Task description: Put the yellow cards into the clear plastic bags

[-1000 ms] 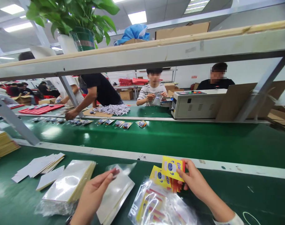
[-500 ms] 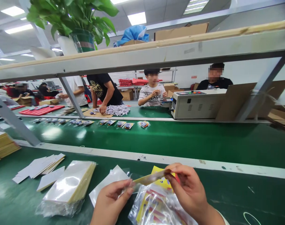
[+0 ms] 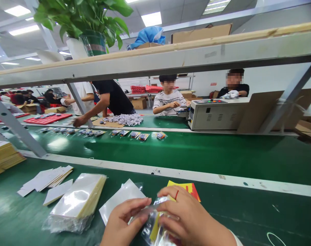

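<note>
My left hand (image 3: 128, 218) pinches the edge of a clear plastic bag (image 3: 151, 209) between thumb and fingers. My right hand (image 3: 184, 215) reaches across from the other side, its fingers bent and spread apart against the plastic, the thumb hidden; a thin red band circles one finger. Beneath both hands lie clear bags with yellow printed cards (image 3: 154, 229), mostly covered by the right hand. Behind that hand a yellow and red card (image 3: 188, 187) pokes out. Beside my left hand rests a white card (image 3: 123, 196).
A plastic-wrapped stack of cards (image 3: 75, 201), loose white cards (image 3: 45, 179) and a yellow-edged stack (image 3: 6, 157) lie leftward. Beyond the white strip (image 3: 170, 173), small packed items (image 3: 142, 136) line the green belt (image 3: 196, 153). Co-workers and a boxy machine (image 3: 216, 114) are across.
The brown-yellow card strip held between both hands is out of sight. My right hand has turned over and moved left across the bags. Across the belt, a co-worker's arm has reached left.
</note>
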A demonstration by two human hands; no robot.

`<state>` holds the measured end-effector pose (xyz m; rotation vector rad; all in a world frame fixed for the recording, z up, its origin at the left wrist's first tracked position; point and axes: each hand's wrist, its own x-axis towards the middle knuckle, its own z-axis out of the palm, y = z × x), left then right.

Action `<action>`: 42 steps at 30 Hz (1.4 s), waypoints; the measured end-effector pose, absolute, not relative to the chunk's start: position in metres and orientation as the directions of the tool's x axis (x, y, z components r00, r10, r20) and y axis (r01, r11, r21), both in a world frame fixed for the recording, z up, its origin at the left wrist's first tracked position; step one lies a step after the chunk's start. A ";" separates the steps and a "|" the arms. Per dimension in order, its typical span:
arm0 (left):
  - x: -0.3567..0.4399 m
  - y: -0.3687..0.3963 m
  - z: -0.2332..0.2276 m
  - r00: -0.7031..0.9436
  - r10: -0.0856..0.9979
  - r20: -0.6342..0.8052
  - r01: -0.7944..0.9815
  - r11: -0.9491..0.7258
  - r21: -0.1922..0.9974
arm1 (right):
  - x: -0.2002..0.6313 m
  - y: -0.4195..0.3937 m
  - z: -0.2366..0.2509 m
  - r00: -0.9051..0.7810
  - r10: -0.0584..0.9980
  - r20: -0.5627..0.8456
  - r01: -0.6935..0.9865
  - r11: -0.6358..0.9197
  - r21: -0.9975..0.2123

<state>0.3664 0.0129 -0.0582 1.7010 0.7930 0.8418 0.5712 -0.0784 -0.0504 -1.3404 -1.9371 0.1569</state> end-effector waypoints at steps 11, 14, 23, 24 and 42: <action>0.336 0.099 -0.083 0.316 0.947 0.059 0.767 -0.292 0.571 | 0.630 -0.067 -0.117 0.548 0.834 -0.067 0.686 -0.494 -0.535; 0.335 0.105 -0.082 0.324 0.945 0.037 0.753 -0.282 0.594 | 0.644 -0.065 -0.132 0.573 0.815 -0.086 0.670 -0.526 -0.524; 0.324 0.117 -0.080 0.316 0.948 0.049 0.668 -0.259 0.698 | 0.668 -0.066 -0.158 0.573 0.814 -0.091 0.602 -0.494 -0.628; 0.324 0.117 -0.080 0.314 0.948 0.054 0.653 -0.257 0.713 | 0.667 -0.065 -0.159 0.579 0.811 -0.085 0.596 -0.492 -0.635; 0.341 0.061 -0.051 0.397 0.912 0.100 0.395 -0.268 0.878 | 0.653 -0.072 -0.124 0.631 0.767 0.114 0.290 -0.097 -0.952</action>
